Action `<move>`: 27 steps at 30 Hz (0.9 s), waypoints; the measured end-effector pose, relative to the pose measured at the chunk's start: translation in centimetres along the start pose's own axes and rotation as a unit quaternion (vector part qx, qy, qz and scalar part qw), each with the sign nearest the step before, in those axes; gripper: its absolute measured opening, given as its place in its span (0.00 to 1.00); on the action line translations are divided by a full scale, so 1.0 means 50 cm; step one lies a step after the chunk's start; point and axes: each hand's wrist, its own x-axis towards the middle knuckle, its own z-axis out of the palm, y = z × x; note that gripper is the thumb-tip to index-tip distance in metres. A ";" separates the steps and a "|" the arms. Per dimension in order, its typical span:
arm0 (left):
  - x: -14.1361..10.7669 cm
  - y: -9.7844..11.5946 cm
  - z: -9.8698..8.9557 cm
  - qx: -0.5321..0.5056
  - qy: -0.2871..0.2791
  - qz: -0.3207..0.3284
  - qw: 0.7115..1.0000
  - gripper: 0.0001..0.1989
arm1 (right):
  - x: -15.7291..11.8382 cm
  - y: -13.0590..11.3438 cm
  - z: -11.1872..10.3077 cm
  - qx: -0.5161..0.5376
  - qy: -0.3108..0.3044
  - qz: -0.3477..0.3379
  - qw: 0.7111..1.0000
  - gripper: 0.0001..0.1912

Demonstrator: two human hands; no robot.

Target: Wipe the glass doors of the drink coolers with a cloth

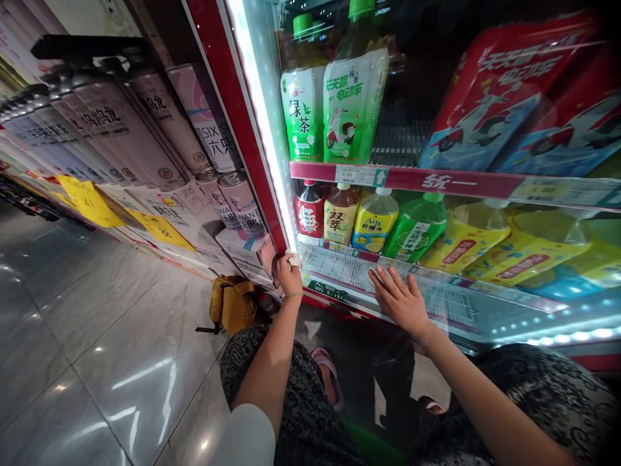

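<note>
My left hand (290, 278) is closed on a small crumpled white cloth (294, 260), against the lower left edge of a drinks cooler's red frame (276, 236). It may be tissue; the material is too small to tell. My right hand (402, 305) lies with fingers stretched out, palm toward the cooler's glass door, and appears to rest on it. Behind the glass, just above that hand, stand a yellow-labelled lemon drink bottle (375, 221) and a green bottle (416, 230). A wire rack (334, 266) shows between my hands on the bottom level.
Tall green tea bottles (354, 103) and red packs (504, 90) fill the upper shelf. To the left, pink cans (242, 200) and boxed cylinders (116, 116) are stacked beside the cooler. A mustard-yellow bag (233, 303) sits on the tiled floor (97, 336) near my knee.
</note>
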 end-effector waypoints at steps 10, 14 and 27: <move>0.025 0.002 0.000 -0.003 0.022 0.000 1.000 0.16 | -0.003 0.003 0.001 -0.002 -0.009 -0.002 1.000 0.40; 0.000 -0.016 -0.001 0.007 0.016 -0.012 1.000 0.13 | -0.005 0.004 0.002 0.008 -0.013 -0.001 1.000 0.39; -0.034 -0.040 0.004 0.022 -0.070 -0.005 0.997 0.13 | -0.006 0.004 0.005 -0.009 -0.013 -0.005 1.000 0.39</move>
